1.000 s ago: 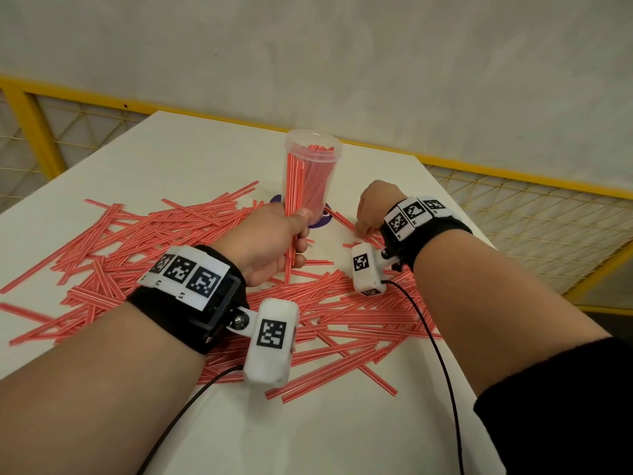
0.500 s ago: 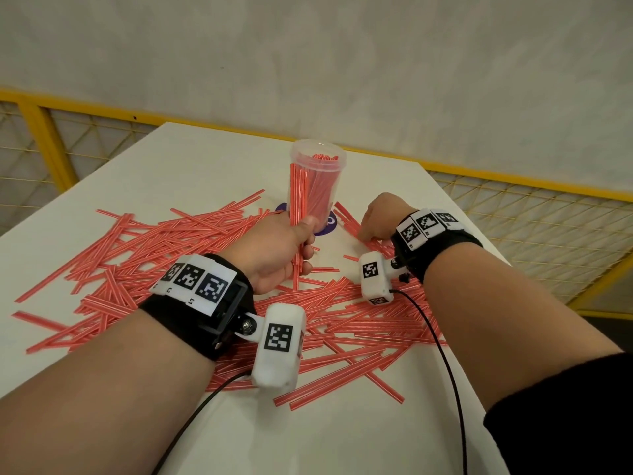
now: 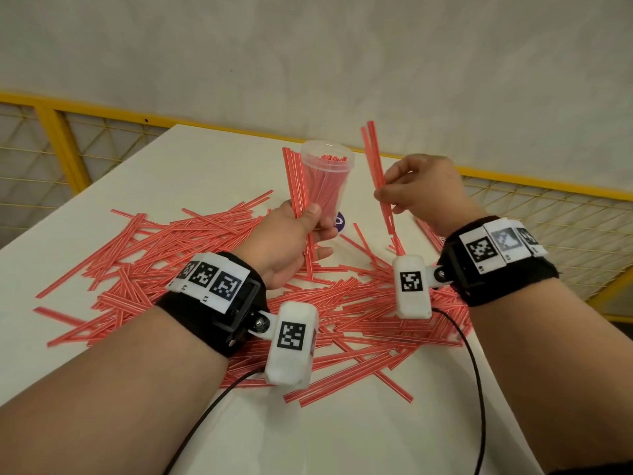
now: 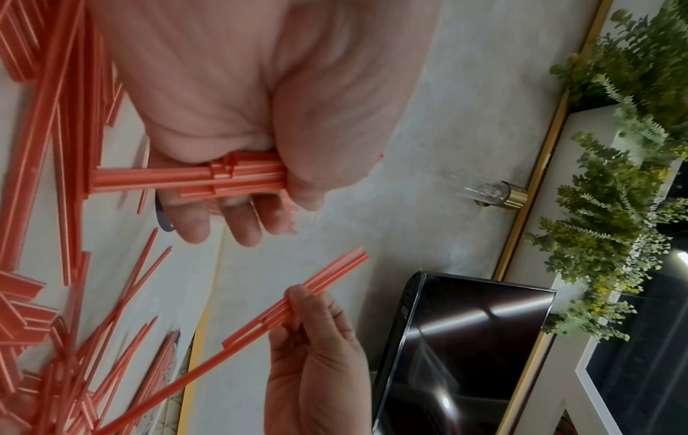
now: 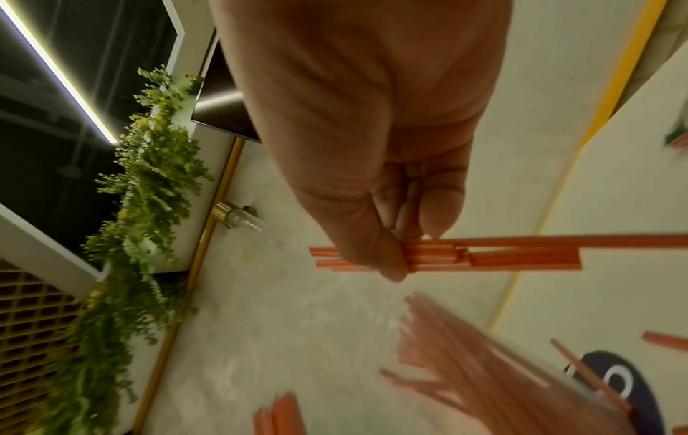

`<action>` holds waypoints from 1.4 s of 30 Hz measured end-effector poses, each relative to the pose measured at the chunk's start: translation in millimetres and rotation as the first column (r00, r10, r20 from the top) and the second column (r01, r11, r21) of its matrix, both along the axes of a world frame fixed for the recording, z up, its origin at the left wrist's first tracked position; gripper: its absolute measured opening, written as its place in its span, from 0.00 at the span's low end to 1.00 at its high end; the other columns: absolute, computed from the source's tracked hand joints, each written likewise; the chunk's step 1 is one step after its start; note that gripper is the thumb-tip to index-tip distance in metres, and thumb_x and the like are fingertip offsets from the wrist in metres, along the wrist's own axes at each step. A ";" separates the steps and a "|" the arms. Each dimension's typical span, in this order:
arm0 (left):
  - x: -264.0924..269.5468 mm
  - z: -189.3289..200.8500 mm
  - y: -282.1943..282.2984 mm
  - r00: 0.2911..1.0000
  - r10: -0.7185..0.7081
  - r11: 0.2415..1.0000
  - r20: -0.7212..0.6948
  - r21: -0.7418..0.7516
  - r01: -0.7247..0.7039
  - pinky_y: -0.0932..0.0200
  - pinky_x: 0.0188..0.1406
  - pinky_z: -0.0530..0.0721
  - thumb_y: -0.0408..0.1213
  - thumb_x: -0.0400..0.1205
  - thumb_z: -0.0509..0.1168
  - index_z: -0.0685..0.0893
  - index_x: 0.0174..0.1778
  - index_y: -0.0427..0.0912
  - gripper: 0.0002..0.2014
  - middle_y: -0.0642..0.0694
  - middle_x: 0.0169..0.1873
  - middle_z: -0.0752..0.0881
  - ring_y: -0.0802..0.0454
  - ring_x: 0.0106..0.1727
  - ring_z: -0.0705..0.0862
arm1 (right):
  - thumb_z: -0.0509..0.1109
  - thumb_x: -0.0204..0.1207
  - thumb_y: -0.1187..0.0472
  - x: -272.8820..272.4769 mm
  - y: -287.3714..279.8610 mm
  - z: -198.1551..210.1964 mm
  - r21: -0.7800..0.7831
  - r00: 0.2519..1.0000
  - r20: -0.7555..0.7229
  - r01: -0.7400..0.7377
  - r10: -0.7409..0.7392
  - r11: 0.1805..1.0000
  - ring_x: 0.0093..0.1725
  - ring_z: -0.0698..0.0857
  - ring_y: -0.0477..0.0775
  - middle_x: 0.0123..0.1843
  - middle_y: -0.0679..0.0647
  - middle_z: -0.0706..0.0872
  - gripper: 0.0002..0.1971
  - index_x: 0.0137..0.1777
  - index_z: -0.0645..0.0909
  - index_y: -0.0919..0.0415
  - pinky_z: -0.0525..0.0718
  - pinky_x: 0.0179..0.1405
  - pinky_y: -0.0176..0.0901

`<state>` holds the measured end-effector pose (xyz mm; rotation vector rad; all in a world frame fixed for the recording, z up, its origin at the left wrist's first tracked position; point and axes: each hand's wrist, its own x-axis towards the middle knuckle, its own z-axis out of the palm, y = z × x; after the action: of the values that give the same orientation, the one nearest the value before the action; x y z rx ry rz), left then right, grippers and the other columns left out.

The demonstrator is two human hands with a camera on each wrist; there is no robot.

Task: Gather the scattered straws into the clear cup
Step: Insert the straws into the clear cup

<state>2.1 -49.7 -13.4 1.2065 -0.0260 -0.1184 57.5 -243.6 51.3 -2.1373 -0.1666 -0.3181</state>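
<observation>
The clear cup (image 3: pixel 327 181) stands upright toward the far side of the white table (image 3: pixel 342 433), already holding a good many red straws, and the loose pile of straws (image 3: pixel 205 248) is spread across the table on the near side of it. The left hand (image 3: pixel 291 241) has thumb and fingers curled round an upright bundle of straws (image 3: pixel 296 180) right beside the cup. The right hand (image 3: pixel 424 190) pinches a thinner bundle (image 3: pixel 376 173) between thumb and fingertips, well apart from the cup's mouth.

I'd worry about the uneven ends: in both wrist views the straws sit stepped, so some could catch the rim and spill. The left bundle is so close to the cup that a nudge might tip it.

No readable writing; only square black-and-white tags on the wristbands (image 3: pixel 486 250), and a dark round sticker (image 3: pixel 339 222) at the cup's base.
</observation>
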 end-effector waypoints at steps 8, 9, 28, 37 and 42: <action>-1.0 5.3 0.6 0.994 0.085 0.996 0.061 -0.041 -0.083 0.41 0.55 0.84 0.39 0.89 0.55 0.76 0.64 0.44 0.10 0.44 0.54 0.87 0.44 0.55 0.88 | 0.77 0.66 0.76 -31.8 53.8 8.2 -0.109 0.951 -0.108 -0.301 0.290 0.947 0.21 0.83 0.43 0.26 0.52 0.86 0.12 0.38 0.79 0.62 0.82 0.24 0.36; -1.4 6.2 1.4 0.996 0.071 0.996 0.063 -0.057 -0.067 0.42 0.54 0.84 0.38 0.90 0.54 0.75 0.67 0.44 0.12 0.42 0.56 0.87 0.44 0.53 0.88 | 0.77 0.66 0.76 -31.7 58.3 7.9 -0.102 0.945 -0.115 -0.317 0.305 0.943 0.21 0.84 0.43 0.25 0.51 0.86 0.12 0.38 0.79 0.62 0.82 0.24 0.36; -0.1 7.8 7.4 0.997 0.083 0.991 -0.009 -0.100 -0.083 0.32 0.56 0.85 0.39 0.90 0.55 0.76 0.63 0.36 0.12 0.39 0.48 0.91 0.38 0.51 0.90 | 0.78 0.68 0.74 -29.5 62.7 22.3 -0.194 0.949 -0.065 -0.315 0.308 0.929 0.30 0.88 0.53 0.37 0.62 0.90 0.08 0.42 0.82 0.65 0.89 0.34 0.45; -4.2 5.6 -2.1 0.996 0.086 0.996 0.005 -0.006 -0.086 0.50 0.35 0.89 0.38 0.90 0.54 0.77 0.51 0.39 0.09 0.45 0.34 0.86 0.53 0.34 0.89 | 0.79 0.70 0.69 -8.9 56.6 12.8 0.030 0.970 0.094 -0.227 0.224 0.973 0.26 0.87 0.47 0.29 0.56 0.87 0.08 0.39 0.82 0.60 0.87 0.28 0.38; 0.6 8.0 4.7 0.973 0.217 0.972 -0.080 -0.072 -0.223 0.57 0.27 0.84 0.35 0.90 0.54 0.77 0.46 0.37 0.10 0.45 0.34 0.81 0.55 0.29 0.81 | 0.70 0.75 0.70 24.9 20.9 -18.5 -0.074 0.991 -0.118 0.055 -0.063 0.996 0.31 0.85 0.55 0.35 0.58 0.86 0.02 0.43 0.83 0.65 0.90 0.39 0.52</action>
<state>2.8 -45.0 -5.4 1.1165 0.1646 0.0338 82.4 -222.7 32.8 -2.2275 -0.0459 -0.2199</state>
